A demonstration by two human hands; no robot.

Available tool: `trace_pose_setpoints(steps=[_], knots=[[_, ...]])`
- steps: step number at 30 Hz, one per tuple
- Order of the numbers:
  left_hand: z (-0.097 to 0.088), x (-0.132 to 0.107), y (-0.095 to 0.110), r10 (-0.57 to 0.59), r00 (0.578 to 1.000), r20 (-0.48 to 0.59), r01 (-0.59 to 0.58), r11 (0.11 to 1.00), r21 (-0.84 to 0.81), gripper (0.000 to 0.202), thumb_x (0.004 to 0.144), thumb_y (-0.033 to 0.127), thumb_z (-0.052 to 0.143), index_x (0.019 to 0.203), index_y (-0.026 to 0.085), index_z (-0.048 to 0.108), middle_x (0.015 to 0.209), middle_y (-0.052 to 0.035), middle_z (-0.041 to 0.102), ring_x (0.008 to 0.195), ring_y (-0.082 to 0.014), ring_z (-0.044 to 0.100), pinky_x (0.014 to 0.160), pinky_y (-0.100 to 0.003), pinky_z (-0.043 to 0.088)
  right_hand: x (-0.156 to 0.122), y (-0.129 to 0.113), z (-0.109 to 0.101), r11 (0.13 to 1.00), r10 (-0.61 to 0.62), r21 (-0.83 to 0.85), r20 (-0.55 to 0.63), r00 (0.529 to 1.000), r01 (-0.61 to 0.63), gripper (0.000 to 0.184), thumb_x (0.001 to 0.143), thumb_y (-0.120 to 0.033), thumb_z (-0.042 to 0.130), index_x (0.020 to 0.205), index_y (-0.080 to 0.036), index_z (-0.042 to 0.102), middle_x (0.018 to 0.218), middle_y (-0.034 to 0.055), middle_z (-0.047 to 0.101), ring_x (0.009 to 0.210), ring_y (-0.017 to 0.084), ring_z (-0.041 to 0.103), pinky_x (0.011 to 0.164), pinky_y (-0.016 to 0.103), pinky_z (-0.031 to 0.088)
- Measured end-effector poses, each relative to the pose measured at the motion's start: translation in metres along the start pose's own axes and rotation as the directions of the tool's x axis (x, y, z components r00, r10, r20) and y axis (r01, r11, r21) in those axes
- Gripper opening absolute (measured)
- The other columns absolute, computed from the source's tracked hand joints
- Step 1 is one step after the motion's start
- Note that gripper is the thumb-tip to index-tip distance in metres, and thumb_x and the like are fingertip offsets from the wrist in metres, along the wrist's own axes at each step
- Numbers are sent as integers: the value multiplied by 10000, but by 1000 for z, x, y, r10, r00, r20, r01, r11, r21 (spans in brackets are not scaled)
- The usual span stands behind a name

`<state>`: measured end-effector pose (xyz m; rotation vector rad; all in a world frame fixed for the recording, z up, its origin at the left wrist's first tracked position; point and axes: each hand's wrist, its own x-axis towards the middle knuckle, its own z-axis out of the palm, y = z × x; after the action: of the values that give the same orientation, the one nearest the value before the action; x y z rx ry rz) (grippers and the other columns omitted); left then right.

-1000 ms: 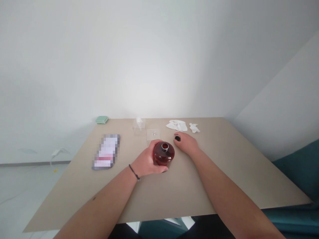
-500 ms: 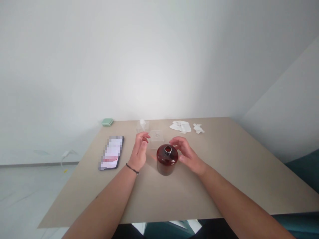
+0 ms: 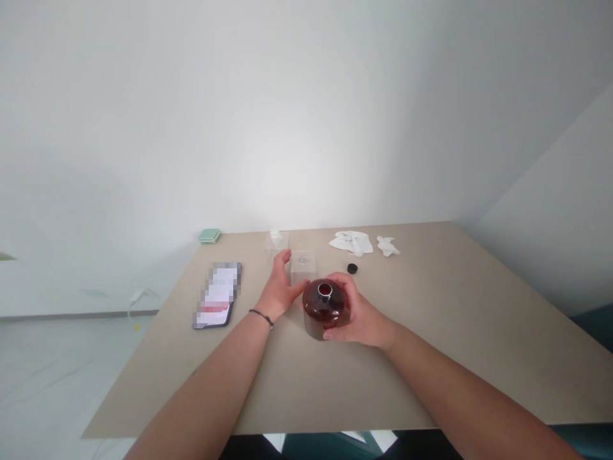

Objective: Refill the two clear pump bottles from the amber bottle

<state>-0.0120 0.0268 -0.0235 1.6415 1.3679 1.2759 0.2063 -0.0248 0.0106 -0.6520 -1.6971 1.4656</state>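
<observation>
A dark red glass bottle (image 3: pixel 316 312) with a round shoulder and an uncapped, silver-rimmed neck stands upright on the table. My right hand (image 3: pixel 357 316) is wrapped round its right side, thumb in front and fingers behind. To the bottle's left, my left hand (image 3: pixel 280 291) is open, thumb spread out toward the bottle. Just beside that hand is a clear, box-shaped container (image 3: pixel 303 263) with a round mark on top; whether the fingers touch it I cannot tell. A small black cap (image 3: pixel 352 268) lies behind my right hand.
A phone (image 3: pixel 218 295) lies at the left. Along the back are a small green case (image 3: pixel 209 236), a clear box (image 3: pixel 268 241) with white tissue (image 3: pixel 276 237), and two crumpled white tissues (image 3: pixel 352 243) (image 3: pixel 387 246). A wall rises behind the table (image 3: pixel 460 306).
My right hand has closed round the bottle. My left hand has turned, its thumb now spread toward the bottle. The black cap has come into sight behind the right hand.
</observation>
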Motion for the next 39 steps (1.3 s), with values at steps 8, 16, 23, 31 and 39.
trace_pose_setpoints(steps=[8, 16, 23, 31, 39], knots=[[-1, -3, 17, -76, 997, 33, 76, 997, -21, 849, 716, 281, 844, 1413, 265, 358, 1362, -139, 569, 1341, -313, 542, 1069, -498, 455, 2, -10, -24, 975, -183, -170, -238, 954, 145, 866, 669, -448, 889, 1364, -314, 390, 1422, 120, 513, 1333, 334, 526, 1128, 541, 413], [-8, -21, 30, 168, 980, 107, -170, 985, 10, 761, 725, 299, 829, 1368, 260, 425, 1364, -123, 507, 1237, -280, 554, 856, -362, 532, 0, -20, -54, 823, -269, -566, -309, 912, 51, 822, 727, -429, 834, 1431, -278, 436, 1449, 143, 543, 1349, 347, 525, 1141, 533, 409], [-11, -23, 38, 290, 942, 171, -299, 954, 32, 531, 747, 230, 789, 1219, 251, 546, 1230, -89, 524, 1092, -234, 586, 793, -318, 548, 1, -27, -62, 553, -233, -833, -191, 954, -31, 789, 745, -346, 776, 1461, -283, 449, 1404, 120, 611, 1271, 353, 593, 1065, 528, 474], [-11, -23, 39, 272, 943, 193, -288, 956, 61, 562, 741, 212, 787, 1247, 254, 547, 1261, -96, 508, 1135, -254, 569, 807, -327, 547, 2, -41, -60, 297, -180, -954, -87, 980, -30, 691, 801, -336, 715, 1446, -264, 480, 1403, 110, 628, 1259, 345, 603, 1003, 496, 513], [-10, -22, 37, 255, 942, 219, -270, 962, 40, 555, 738, 211, 792, 1236, 264, 555, 1254, -93, 514, 1156, -269, 564, 825, -346, 551, 0, -44, -57, 131, -161, -991, -45, 986, -24, 650, 840, -322, 666, 1461, -294, 477, 1385, 103, 634, 1211, 345, 620, 960, 475, 494]])
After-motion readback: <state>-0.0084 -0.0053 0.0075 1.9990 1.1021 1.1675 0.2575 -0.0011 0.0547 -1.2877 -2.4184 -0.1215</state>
